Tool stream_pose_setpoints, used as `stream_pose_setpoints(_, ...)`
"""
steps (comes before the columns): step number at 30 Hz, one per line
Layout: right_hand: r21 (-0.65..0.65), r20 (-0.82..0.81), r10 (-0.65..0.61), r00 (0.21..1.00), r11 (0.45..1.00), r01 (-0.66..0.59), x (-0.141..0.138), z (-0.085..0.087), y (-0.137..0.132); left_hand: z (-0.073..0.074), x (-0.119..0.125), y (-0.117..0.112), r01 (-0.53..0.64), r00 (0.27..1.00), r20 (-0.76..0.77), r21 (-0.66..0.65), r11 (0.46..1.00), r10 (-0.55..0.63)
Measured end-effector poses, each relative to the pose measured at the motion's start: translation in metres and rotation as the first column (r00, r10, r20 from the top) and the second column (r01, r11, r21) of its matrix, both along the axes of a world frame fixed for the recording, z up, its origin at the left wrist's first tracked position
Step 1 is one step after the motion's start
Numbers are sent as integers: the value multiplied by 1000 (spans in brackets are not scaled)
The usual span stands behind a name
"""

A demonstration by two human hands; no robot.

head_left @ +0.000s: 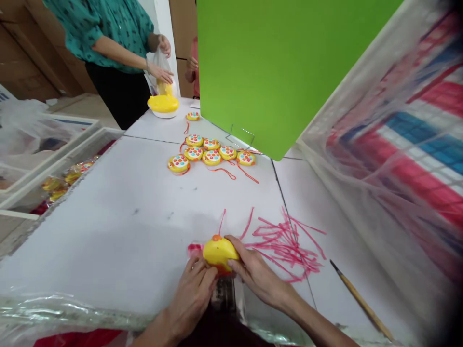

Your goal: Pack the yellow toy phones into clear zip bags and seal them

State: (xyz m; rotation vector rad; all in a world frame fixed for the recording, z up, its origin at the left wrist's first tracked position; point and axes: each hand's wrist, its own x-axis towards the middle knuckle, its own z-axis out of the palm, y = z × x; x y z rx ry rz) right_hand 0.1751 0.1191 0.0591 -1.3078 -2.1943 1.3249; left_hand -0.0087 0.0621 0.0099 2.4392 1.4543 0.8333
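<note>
My right hand (255,267) grips a small yellow duck-faced toy (219,251) with an orange beak, its thumb across the near side. My left hand (195,286) is closed at the toy's lower left edge, fingers curled and pressed together; what they pinch is hidden. Beneath the toy lies a pink-red strip (195,248), partly covered. Loose pink strips (285,241) lie in a heap to the right of my right hand. Farther right rests a pointed tool with a wooden handle (361,301).
Several button-faced yellow toys (211,157) with orange cords sit farther up the white table (108,212). A large green panel (282,72) stands behind them. At the far left, a co-worker (115,53) handles a plastic bag beside a yellow-and-white container (163,106).
</note>
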Motion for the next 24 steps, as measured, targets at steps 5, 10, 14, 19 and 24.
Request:
stream_pose_setpoints(5, 53, 20, -11, 1000, 999, 10, 9, -5, 2, 19, -36, 1, -268, 925, 231, -164, 949, 301)
stream_pose_setpoints(10, 100, 36, 46, 998, 994, -49, 7, 0, 4, 18, -34, 17, -130, 762, 341, -752, 646, 550)
stream_pose_setpoints(14, 194, 167, 134, 977, 967, -166, 4, 9, 9, 16, -18, 29, 31, 707, 477, -759, 651, 522)
stream_pose_setpoints(19, 222, 413, 375, 830, 842, -491, -3, 12, 13, 19, -10, 36, -3, 733, 467, -724, 690, 494)
stream_pose_setpoints(24, 470, 415, 94, 905, 830, -302, -19, 1, 13, 16, -10, 33, 91, 657, 559, -725, 683, 506)
